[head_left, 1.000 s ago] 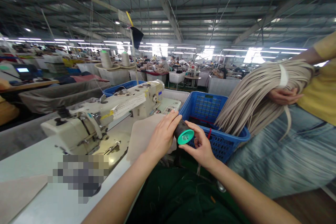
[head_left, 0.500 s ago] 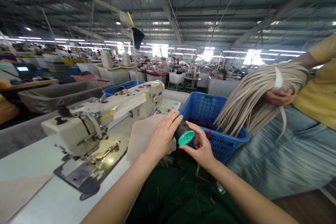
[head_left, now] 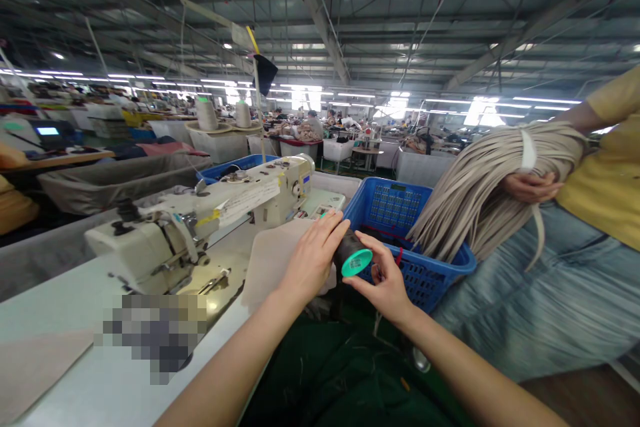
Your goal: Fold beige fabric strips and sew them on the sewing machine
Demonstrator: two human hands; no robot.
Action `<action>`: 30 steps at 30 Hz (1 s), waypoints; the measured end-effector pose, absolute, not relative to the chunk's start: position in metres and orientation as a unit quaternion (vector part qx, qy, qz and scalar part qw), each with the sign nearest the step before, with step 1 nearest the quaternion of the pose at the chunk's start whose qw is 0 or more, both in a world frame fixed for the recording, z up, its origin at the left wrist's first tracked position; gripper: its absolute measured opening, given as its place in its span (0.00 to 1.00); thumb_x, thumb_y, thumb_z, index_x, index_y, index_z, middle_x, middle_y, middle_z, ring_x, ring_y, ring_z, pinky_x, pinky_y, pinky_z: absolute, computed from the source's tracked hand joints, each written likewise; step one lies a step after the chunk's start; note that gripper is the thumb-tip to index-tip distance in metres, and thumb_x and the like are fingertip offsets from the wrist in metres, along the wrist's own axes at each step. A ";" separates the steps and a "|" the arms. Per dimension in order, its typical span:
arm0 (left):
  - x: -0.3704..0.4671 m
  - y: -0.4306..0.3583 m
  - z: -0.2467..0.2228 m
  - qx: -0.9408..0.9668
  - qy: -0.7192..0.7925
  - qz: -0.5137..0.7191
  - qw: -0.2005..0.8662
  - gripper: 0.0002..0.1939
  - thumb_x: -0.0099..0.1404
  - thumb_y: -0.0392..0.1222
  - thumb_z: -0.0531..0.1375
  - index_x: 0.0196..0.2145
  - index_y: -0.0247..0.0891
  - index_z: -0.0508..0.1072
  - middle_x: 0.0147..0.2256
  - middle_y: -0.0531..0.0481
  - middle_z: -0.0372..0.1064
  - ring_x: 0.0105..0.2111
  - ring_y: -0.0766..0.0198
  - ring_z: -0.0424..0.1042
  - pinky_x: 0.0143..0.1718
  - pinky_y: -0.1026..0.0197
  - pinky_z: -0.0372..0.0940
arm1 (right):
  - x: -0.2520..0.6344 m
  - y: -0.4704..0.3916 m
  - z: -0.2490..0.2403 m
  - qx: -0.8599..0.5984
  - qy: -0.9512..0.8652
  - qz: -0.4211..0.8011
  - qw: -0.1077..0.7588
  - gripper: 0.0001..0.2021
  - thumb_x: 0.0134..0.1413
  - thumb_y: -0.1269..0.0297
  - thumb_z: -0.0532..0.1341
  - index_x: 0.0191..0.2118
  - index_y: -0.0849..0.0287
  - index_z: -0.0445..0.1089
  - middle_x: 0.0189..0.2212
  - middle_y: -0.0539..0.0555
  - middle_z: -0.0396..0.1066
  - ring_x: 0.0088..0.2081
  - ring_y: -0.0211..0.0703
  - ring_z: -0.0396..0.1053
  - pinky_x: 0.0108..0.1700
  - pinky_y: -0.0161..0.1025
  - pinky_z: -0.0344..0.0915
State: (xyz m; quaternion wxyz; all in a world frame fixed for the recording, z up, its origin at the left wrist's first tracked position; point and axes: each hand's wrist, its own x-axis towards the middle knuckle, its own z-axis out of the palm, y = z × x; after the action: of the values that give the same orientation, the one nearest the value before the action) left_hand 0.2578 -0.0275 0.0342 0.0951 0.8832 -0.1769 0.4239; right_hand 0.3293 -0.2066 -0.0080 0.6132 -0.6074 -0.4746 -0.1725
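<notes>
Left grip [head_left: 315, 253] and right grip [head_left: 386, 277] hold one dark spool [head_left: 353, 256].

Bright windows [head_left: 307, 99] beneath grey roof beams [head_left: 320, 13]

Counted one dark spool [head_left: 346, 245], one bare left hand [head_left: 315, 250] and one bare right hand [head_left: 383, 277]. Recorded one sewing machine [head_left: 235, 197] in the foreground. Noted two blue baskets [head_left: 420, 283], two pale fabric pieces [head_left: 273, 253] and two thread cones [head_left: 206, 115]. Logged one bundle of strips [head_left: 470, 180], one white band [head_left: 528, 150] and one co-worker's hand [head_left: 533, 187]. Found one lit screen [head_left: 48, 131] and one black cloth [head_left: 265, 73]. Could not count distant workers: too small and blurred.
</notes>
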 end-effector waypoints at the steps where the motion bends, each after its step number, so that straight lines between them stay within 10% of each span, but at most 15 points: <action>1: 0.258 -0.027 0.034 0.884 -0.177 0.423 0.094 0.36 0.63 0.23 0.50 0.68 0.38 0.55 0.65 0.37 0.57 0.68 0.50 0.52 0.65 0.40 0.58 | 0.329 -0.207 -0.008 -0.605 -0.475 -0.172 0.616 0.31 0.52 0.63 0.73 0.60 0.52 0.65 0.59 0.60 0.67 0.60 0.56 0.66 0.62 0.56 0.64; 30: 0.256 -0.023 0.038 0.871 -0.185 0.446 0.094 0.34 0.65 0.25 0.50 0.67 0.38 0.54 0.65 0.36 0.56 0.68 0.51 0.51 0.66 0.39 0.57 | 0.331 -0.203 -0.006 -0.605 -0.494 -0.187 0.596 0.32 0.51 0.62 0.74 0.61 0.51 0.64 0.62 0.61 0.64 0.62 0.56 0.63 0.62 0.55 0.63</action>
State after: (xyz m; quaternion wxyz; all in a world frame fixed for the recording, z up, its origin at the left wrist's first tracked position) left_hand 0.2563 -0.0234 0.0377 0.0937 0.8710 -0.1846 0.4455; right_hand 0.3314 -0.2032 -0.0057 0.5962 -0.6048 -0.4937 -0.1874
